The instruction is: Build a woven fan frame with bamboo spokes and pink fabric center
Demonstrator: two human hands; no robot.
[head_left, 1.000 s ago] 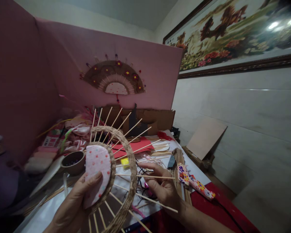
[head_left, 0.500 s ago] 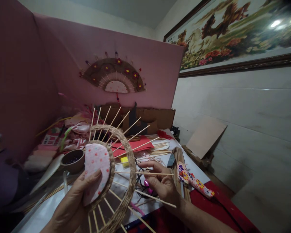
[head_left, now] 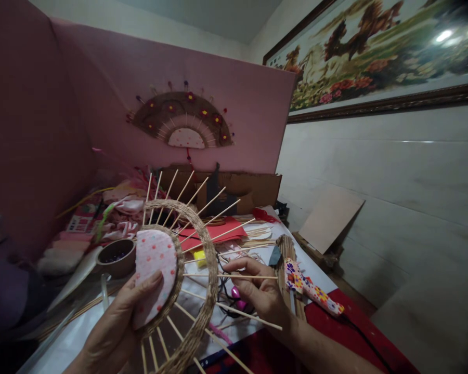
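Observation:
A half-round fan frame (head_left: 206,228), made of thin wooden sticks spreading through a twine-wrapped arc, stands tilted in front of me. Its inner half-disc (head_left: 156,265) is covered in pale cloth with red dots and edged with twine. My left hand (head_left: 117,317) grips this half-disc, thumb on the cloth, fingers hidden behind. On the right side, my right hand (head_left: 261,293) has its thumb and forefinger curled about one wooden stick (head_left: 267,277), just outside the arc. A magenta object (head_left: 237,297) and black cord lie behind the sticks near that hand.
A flower-patterned glue gun (head_left: 314,293) lies on corrugated cardboard (head_left: 286,254) at the right, its cord trailing. Red sheets (head_left: 228,231) and loose sticks lie behind the frame. A brown bowl (head_left: 117,257) stands left, near piled cloth (head_left: 125,208). A finished fan (head_left: 187,117) hangs on the pink panel.
Almost nothing differs. The fan frame and both hands have shifted very slightly left in view, with the grip of each hand the same.

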